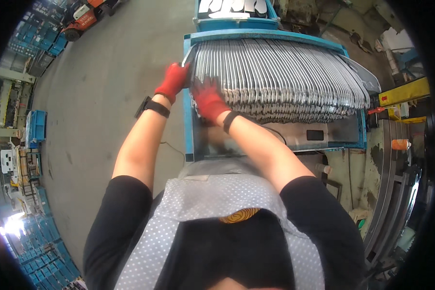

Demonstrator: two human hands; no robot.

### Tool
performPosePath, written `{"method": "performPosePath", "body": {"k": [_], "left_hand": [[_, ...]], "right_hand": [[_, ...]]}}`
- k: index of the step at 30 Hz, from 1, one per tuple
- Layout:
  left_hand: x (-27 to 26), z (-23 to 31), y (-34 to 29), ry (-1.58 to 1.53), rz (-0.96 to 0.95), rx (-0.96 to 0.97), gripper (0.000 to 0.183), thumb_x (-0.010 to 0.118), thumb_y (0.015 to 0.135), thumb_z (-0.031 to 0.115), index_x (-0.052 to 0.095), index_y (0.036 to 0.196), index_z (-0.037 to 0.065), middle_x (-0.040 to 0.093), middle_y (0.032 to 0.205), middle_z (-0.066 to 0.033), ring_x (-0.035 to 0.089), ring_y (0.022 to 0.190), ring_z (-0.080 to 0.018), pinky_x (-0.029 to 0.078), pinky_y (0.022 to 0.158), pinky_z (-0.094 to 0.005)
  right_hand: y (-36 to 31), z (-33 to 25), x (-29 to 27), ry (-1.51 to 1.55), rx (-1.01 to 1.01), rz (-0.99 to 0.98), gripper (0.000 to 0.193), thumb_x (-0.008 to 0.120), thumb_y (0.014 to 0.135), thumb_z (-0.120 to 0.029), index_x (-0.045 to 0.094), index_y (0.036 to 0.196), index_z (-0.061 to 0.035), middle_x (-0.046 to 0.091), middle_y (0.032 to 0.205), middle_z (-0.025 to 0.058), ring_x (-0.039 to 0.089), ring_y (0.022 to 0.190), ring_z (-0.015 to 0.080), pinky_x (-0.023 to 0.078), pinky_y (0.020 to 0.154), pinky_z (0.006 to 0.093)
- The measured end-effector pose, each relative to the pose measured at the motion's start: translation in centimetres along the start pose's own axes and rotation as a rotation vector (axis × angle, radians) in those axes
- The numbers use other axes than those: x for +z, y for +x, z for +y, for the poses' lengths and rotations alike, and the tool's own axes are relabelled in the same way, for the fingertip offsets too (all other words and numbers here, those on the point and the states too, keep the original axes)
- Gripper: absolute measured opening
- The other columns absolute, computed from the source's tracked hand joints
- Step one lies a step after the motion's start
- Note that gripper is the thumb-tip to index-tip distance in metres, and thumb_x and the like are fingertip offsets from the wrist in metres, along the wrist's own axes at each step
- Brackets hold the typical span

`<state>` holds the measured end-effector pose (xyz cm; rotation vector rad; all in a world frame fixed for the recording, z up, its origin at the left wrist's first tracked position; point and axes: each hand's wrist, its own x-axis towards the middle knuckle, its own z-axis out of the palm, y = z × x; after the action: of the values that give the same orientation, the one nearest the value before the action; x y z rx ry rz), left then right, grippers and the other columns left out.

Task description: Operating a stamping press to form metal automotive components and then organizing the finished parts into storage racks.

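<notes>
A row of thin, curved silvery sheet-metal parts [270, 72] stands packed on edge in a blue metal bin [189, 130]. My left hand [173, 83], in a red glove with dark fingers, is closed at the bin's left side around the edge of the end metal part [187, 55]. Its fingertips are partly hidden. My right hand [209, 99], gloved the same way, lies against the leftmost parts of the row, its fingers stretched out and a little apart. Both hands are close together, with the end part's edge between them.
Behind the bin stands another blue container [237, 21] holding white-looking parts. A yellow beam [403, 92] reaches in from the right. An orange vehicle [84, 19] is at the far left. Blue crates [36, 128] line the left side beyond the grey floor [96, 106].
</notes>
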<state>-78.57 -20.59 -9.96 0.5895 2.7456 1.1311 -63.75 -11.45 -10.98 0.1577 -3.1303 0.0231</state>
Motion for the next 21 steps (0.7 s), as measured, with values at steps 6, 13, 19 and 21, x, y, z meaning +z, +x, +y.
{"method": "performPosePath", "body": {"k": [6, 13, 19, 21], "left_hand": [[-0.3, -1.2, -0.8, 0.015, -0.055, -0.004, 0.044, 0.058, 0.084, 0.038, 0.06, 0.098, -0.003, 0.063, 0.094, -0.0224, 0.059, 0.09, -0.0375, 0.047, 0.078, -0.0425], [-2.3, -1.6, -5.6, -0.721, -0.275, -0.073, 0.04, 0.048, 0.092, 0.032, 0.052, 0.119, 0.004, 0.06, 0.11, -0.0124, 0.061, 0.088, -0.0279, 0.05, 0.077, -0.0403], [-2.3, -7.3, -12.7, -1.058, -0.185, -0.414, 0.05, 0.041, 0.094, 0.034, 0.038, 0.135, 0.005, 0.045, 0.132, -0.0185, 0.048, 0.116, -0.0334, 0.042, 0.096, -0.0461], [0.0, -9.0, -14.7, -1.008, -0.291, -0.463, 0.048, 0.042, 0.095, 0.031, 0.038, 0.134, 0.003, 0.044, 0.131, -0.0201, 0.048, 0.114, -0.0338, 0.043, 0.092, -0.0447]], "right_hand": [[-5.5, -0.9, -1.4, 0.077, -0.12, 0.237, 0.051, 0.057, 0.077, -0.023, 0.047, 0.125, -0.0083, 0.043, 0.13, 0.0132, 0.036, 0.124, 0.0327, 0.021, 0.103, 0.0587], [-15.2, 0.1, -0.2, 0.4, -0.086, -0.016, 0.051, 0.067, 0.07, -0.028, 0.052, 0.115, -0.0079, 0.052, 0.113, 0.0123, 0.046, 0.111, 0.0308, 0.029, 0.099, 0.0518], [-29.9, 4.7, 4.3, 0.32, 0.29, -0.108, 0.039, 0.065, 0.072, -0.027, 0.056, 0.105, -0.0076, 0.055, 0.111, 0.0131, 0.048, 0.11, 0.0304, 0.035, 0.093, 0.0481], [-36.2, 4.0, 4.4, 0.315, 0.496, -0.412, 0.036, 0.063, 0.075, -0.028, 0.057, 0.104, -0.0067, 0.057, 0.108, 0.0134, 0.051, 0.106, 0.0312, 0.039, 0.089, 0.0479]]}}
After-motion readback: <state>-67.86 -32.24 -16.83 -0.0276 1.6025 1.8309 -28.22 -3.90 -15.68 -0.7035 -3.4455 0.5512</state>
